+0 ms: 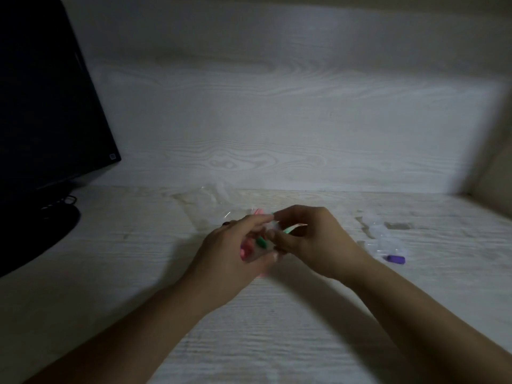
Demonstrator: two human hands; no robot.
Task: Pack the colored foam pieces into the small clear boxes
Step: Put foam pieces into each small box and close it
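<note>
Monitor: dark screen (47,87) at far left, tilted, switched off, a small pale sticker at its lower right corner
Monitor stand: round black base (38,231) resting on the desk under the screen
Cables: thin dark loops (65,200) just behind the base
Desk: pale wood-grain top (277,328), dimly lit
Back panel: upright whitish wood-grain board (277,112) rising from the desk's rear edge

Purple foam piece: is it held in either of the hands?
No. The purple foam piece lies on the table, right of the right hand.
</note>
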